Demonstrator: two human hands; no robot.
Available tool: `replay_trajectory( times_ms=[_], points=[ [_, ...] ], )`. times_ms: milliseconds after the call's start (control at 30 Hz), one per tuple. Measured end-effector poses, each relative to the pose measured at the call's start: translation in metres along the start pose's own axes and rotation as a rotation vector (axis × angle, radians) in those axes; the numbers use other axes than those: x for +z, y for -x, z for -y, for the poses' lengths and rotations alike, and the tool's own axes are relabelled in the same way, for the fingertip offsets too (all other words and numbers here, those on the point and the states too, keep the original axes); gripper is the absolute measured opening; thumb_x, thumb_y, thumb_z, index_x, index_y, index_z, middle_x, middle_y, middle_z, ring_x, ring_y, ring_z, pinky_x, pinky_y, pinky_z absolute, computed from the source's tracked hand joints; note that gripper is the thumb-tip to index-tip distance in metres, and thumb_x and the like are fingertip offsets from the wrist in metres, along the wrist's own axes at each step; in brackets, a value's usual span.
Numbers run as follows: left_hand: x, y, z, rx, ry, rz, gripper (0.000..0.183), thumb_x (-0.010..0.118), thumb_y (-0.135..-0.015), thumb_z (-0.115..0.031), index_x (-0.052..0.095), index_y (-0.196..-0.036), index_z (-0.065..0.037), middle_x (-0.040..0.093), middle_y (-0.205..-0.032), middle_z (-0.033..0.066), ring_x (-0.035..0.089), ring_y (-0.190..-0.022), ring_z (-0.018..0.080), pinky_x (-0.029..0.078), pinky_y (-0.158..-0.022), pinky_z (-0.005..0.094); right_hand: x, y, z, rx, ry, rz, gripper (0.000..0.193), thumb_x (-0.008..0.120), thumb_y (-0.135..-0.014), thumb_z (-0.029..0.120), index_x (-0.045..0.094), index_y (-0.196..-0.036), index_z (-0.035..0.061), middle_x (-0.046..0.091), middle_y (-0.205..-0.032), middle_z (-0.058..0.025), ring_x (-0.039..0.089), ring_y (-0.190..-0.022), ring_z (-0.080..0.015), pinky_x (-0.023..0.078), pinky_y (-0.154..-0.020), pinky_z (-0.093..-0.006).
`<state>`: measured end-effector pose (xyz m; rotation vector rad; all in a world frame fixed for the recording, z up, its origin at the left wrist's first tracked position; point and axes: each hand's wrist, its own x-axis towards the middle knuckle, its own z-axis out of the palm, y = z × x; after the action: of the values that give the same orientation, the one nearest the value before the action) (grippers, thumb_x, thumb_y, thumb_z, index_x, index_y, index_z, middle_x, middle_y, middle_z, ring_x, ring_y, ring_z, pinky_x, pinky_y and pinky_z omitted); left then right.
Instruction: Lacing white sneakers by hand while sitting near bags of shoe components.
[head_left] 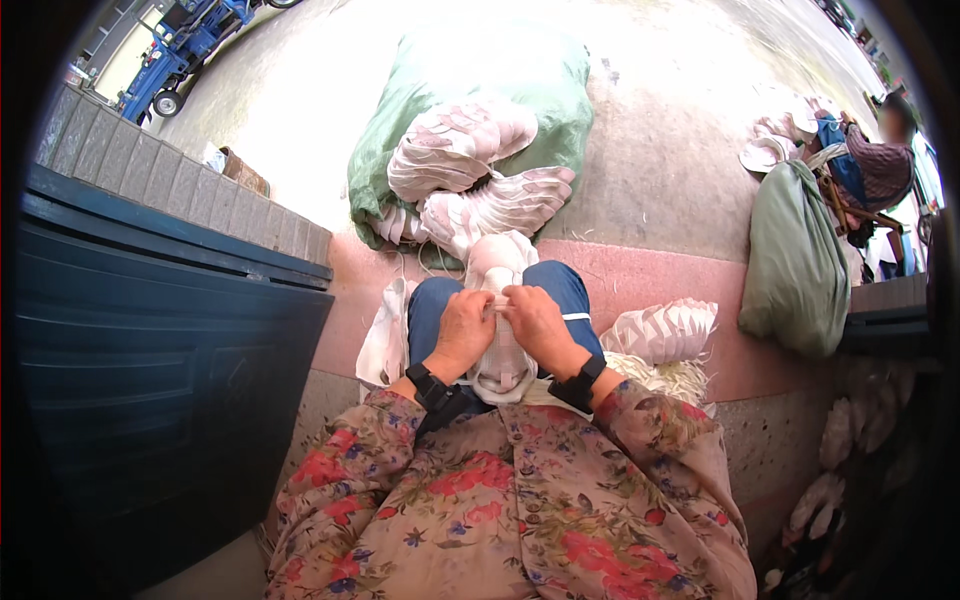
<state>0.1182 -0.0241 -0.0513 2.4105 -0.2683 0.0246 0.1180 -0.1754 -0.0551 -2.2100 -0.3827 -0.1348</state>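
Note:
Across my lap lies a pale mesh shoe upper (500, 372), its rounded end toward my body. My left hand (465, 330) has its fingers closed on the piece's left edge. Opposite it, my right hand (541, 324) pinches the right edge, and the fingertips of both hands nearly meet over the middle. Just beyond my fingers, more white shoe uppers (500, 256) rest between my knees. What exactly sits under my fingertips is too small to tell.
A large green sack (372, 172) lies ahead, with stacked white uppers (462, 148) on it. Another stack (662, 330) and pale strings (668, 378) lie by my right knee. A dark blue door (170, 390) stands left. Right, a full green sack (797, 255) stands near a seated person (882, 160).

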Motion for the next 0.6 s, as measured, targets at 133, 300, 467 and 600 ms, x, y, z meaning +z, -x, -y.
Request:
replay_trajectory(
  times_ms=[133,300,467,600],
  points=[
    [-0.001,-0.003,-0.005,0.073,-0.062,0.018,0.013,0.063,-0.076,-0.008,0.063,-0.088,-0.001,0.059,-0.083,0.0161,0.056,-0.083,0.0339,0.046,-0.072,0.0423,-0.002,-0.003,0.0,-0.043,0.16,0.114,0.022,0.062,-0.078,0.007,0.058,-0.099,0.0001,0.061,-0.085,-0.0165,0.058,-0.083,-0.0332,0.046,-0.072,-0.0401],
    [-0.009,-0.022,0.002,0.3,-0.115,0.156,0.008,0.061,-0.078,-0.009,0.059,-0.08,-0.001,0.057,-0.08,0.015,0.055,-0.081,0.033,0.045,-0.072,0.0421,-0.003,-0.011,-0.013,0.235,-0.215,0.137,0.027,0.063,-0.079,0.011,0.056,-0.103,0.0016,0.063,-0.087,-0.0204,0.06,-0.085,-0.0373,0.047,-0.073,-0.0419],
    [-0.041,-0.032,0.044,0.573,-0.277,0.2,0.007,0.055,-0.073,-0.003,0.054,-0.08,-0.003,0.055,-0.084,0.0156,0.053,-0.087,0.0331,0.045,-0.075,0.0407,-0.032,0.006,-0.01,0.205,-0.167,0.156,0.03,0.064,-0.08,0.017,0.057,-0.105,0.0017,0.064,-0.089,-0.0215,0.061,-0.086,-0.0369,0.048,-0.072,-0.0418],
    [-0.165,-0.01,0.132,-0.14,-0.489,-0.213,0.007,0.049,-0.086,-0.009,0.052,-0.084,-0.003,0.052,-0.084,0.0166,0.052,-0.08,0.0342,0.043,-0.072,0.0428,-0.117,0.023,-0.026,0.509,-0.429,0.375,0.026,0.067,-0.083,0.018,0.063,-0.102,0.0006,0.06,-0.074,0.0011,0.053,-0.063,-0.0048,0.042,-0.054,-0.0207]
  ],
)
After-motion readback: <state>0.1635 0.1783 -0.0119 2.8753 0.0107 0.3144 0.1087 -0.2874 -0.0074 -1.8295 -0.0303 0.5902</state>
